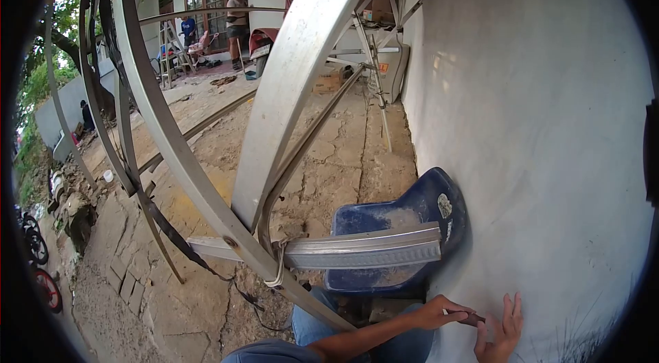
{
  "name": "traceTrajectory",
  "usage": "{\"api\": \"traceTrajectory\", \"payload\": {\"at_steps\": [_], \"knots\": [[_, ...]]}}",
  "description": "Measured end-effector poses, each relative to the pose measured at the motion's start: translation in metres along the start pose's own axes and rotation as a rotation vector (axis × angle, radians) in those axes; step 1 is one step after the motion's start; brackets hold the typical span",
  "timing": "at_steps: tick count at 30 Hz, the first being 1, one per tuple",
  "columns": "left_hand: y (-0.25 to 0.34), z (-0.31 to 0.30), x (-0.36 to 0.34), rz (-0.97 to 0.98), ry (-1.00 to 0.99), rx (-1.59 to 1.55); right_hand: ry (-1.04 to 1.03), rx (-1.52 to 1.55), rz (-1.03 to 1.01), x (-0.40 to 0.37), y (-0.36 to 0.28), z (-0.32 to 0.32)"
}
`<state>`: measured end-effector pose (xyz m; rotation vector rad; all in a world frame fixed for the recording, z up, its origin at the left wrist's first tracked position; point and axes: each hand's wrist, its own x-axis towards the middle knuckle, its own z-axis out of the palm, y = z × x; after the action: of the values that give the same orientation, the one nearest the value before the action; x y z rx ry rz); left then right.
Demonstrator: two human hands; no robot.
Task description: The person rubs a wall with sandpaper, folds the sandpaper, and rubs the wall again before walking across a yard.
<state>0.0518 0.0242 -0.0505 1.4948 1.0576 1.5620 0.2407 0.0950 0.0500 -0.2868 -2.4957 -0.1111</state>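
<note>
Apparently a handling step: left hand (432, 313) pinches brown piece (472, 320) near wall (542, 157), right hand (504, 342) splayed beside it. Next move likely wants steady pinch

The person wears a grey-blue top (269, 352) and light blue jeans (309, 320), 1 forearm (367, 337) bare

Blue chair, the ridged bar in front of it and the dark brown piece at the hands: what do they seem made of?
Blue chair: likely molded plastic, dull and dirt-smudged, judging by its smooth rounded shell.
Ridged bar: apparently metal, perhaps aluminum, given its silvery sheen.
Dark brown piece: looks matte, without clear shine, but too small to tell its material.
</note>
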Motion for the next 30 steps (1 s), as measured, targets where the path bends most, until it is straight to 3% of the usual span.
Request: {"api": "traceTrajectory", "payload": {"at_steps": [3, 5, 7, 8, 10, 12, 14, 15, 17, 18, 20, 24, 26, 30], "knots": [[-0.008, -0.004, 0.001, -0.021, 0.075, 0.084, 0.091, -0.039, 0.063, -0.007, 0.004, -0.015], [-0.018, -0.002, 0.003, -0.033, 0.130, 0.069, 0.411, -0.195, 0.003, -0.003, -0.001, -0.034], [-0.031, 0.003, 0.006, -0.103, 0.350, -0.025, 0.521, -0.243, -0.013, -0.005, 0.006, -0.038], [-0.032, 0.007, 0.008, -0.115, 0.348, -0.028, 0.632, -0.296, -0.033, -0.009, 0.010, -0.039], [-0.036, 0.011, 0.015, -0.158, 0.574, 0.051, 0.529, -0.273, 0.028, -0.024, 0.019, -0.035], [-0.034, 0.017, 0.026, -0.193, 0.616, 0.100, 0.336, -0.225, 0.142, -0.045, 0.028, -0.027], [-0.032, 0.023, 0.040, -0.028, 0.808, 0.236, 0.140, -0.166, 0.263, -0.065, 0.031, -0.021], [-0.032, 0.024, 0.045, -0.051, 0.796, 0.233, 0.126, -0.163, 0.284, -0.058, 0.024, -0.023], [-0.032, 0.024, 0.058, -0.155, 0.879, 0.305, 0.581, -0.302, 0.207, -0.016, 0.003, -0.033], [-0.033, 0.024, 0.064, -0.162, 0.868, 0.301, 0.575, -0.309, 0.217, -0.008, 0.003, -0.037], [-0.031, 0.020, 0.078, 0.008, 0.988, 0.397, 0.648, -0.262, 0.136, 0.000, 0.005, -0.043], [-0.047, 0.008, 0.104, -0.116, 1.024, 0.403, 0.499, -0.319, 0.218, -0.013, 0.012, -0.041], [-0.059, 0.005, 0.115, 0.125, 1.007, 0.483, 0.970, -0.216, -0.263, -0.011, 0.036, -0.020], [-0.094, 0.022, 0.121, 0.117, 0.803, 0.390, 0.912, -0.131, -0.358, -0.029, 0.044, -0.008]]}}
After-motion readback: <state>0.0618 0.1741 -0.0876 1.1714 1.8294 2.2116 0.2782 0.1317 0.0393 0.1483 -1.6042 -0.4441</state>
